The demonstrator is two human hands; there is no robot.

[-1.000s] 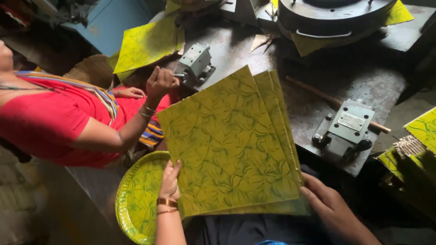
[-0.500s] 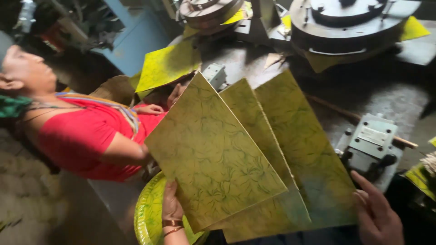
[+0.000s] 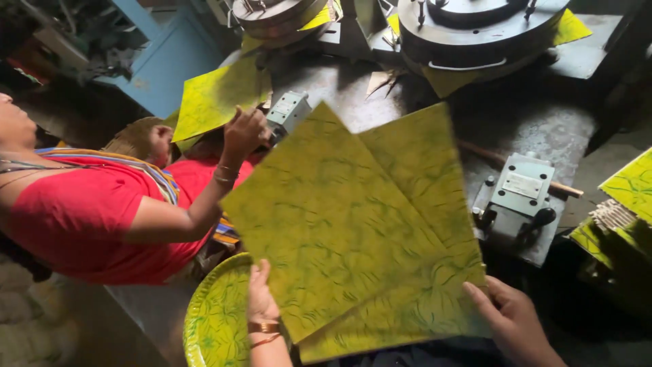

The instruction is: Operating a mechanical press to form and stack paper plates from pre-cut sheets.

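Note:
I hold a fan of yellow-green patterned paper sheets (image 3: 360,224) over the grey metal press table (image 3: 543,122). My left hand (image 3: 259,295) grips the front sheet at its lower left edge. My right hand (image 3: 513,323) holds the lower right corner of the back sheets. The sheets are spread apart so two or three show separately. Below my left hand lies a round yellow-green paper plate (image 3: 214,316), partly hidden by the sheets.
A co-worker in red sits at the left, a hand (image 3: 244,132) on another yellow sheet (image 3: 214,98) near a small grey switch box (image 3: 288,112). Round press dies (image 3: 475,30) stand at the back. A grey valve block (image 3: 519,197) is at right, more sheets (image 3: 628,187) beyond.
The sheets have fanned wider apart and tilted left. The co-worker's hand rose to the yellow sheet. My view shifted slightly nearer the table.

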